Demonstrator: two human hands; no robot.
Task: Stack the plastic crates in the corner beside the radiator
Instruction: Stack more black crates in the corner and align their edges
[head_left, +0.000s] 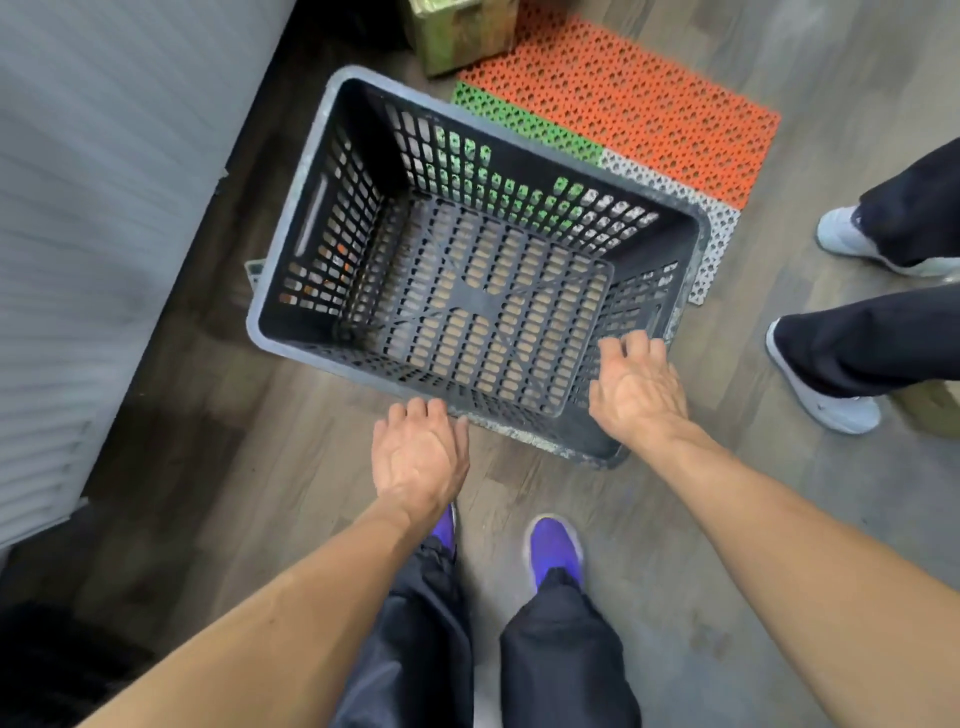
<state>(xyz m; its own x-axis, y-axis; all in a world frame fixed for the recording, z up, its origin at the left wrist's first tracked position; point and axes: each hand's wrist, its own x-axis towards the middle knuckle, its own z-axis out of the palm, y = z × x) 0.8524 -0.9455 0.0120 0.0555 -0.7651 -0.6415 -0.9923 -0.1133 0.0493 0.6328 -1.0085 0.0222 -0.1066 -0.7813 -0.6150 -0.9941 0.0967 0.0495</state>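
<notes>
The empty black crate (283, 218) is seen just ahead of both grips, with the radiator (78, 260) off to their left. The left grip (421, 457) is held spread at the near rim. The right grip (636, 389) is laid loosely spread over the near-right corner, with nothing pinched. The crate is judged light, stiff and latticed, best taken by the end handle slots.

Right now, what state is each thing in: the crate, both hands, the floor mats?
crate, upright, empty, open side up.
left hand, open, fingers straight at the crate's near rim.
right hand, fingers loosely bent over the near right corner; grip unclear.
floor mats, flat on the floor, partly behind the crate.
</notes>
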